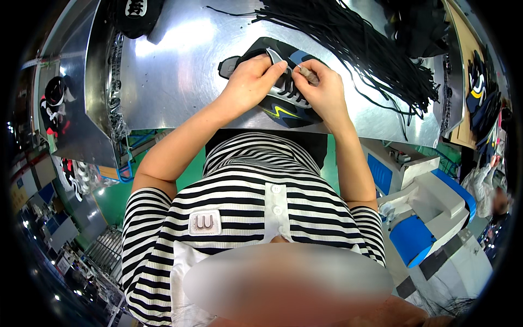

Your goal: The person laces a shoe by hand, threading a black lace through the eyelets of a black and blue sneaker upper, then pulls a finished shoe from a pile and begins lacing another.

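A black and grey shoe upper (290, 114) with a yellow-green zigzag mark lies on the metal table near its front edge. Black lace (297, 96) crosses part of its eyelet rows. My left hand (249, 82) is closed on the light grey edge of the upper, thumb and fingers pinched together. Close beside it, my right hand (324, 91) grips a small awl-like tool (309, 75) with a tan handle. The tool's thin tip points at the upper between my hands; whether it passes through an eyelet is hidden.
A large heap of black shoelaces (370, 54) spreads over the back right of the metal table (169, 82). A black piece with a white print (137, 15) lies at the back left. Shoe parts (477, 90) sit on a board at right. A white and blue machine (430, 204) stands lower right.
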The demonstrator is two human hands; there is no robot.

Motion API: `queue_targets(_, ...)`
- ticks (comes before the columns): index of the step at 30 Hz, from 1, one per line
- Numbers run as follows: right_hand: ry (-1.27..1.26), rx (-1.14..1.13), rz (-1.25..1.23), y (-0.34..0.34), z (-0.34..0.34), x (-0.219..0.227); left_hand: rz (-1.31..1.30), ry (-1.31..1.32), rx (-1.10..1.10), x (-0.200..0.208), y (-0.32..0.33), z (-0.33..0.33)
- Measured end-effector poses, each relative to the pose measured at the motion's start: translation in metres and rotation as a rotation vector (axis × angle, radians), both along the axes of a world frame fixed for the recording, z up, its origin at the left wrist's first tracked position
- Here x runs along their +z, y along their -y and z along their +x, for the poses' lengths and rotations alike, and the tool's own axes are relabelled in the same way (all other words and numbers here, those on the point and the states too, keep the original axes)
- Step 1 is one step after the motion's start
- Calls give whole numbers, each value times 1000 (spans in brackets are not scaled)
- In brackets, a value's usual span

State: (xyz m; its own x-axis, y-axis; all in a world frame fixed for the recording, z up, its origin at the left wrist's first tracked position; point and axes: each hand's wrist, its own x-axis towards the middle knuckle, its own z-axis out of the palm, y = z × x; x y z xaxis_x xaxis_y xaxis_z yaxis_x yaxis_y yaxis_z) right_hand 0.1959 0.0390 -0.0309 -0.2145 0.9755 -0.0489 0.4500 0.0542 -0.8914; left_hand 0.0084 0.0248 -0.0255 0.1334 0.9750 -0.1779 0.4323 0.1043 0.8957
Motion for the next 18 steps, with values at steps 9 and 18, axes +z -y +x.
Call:
queue_targets(9, -142, -82, 46, 11, 8, -8, -40, 39, -27, 10, -3, -3)
queue_targets(18, -402, -146, -52, 11, 12, -6, -81, 141, -32, 3, -6, -4)
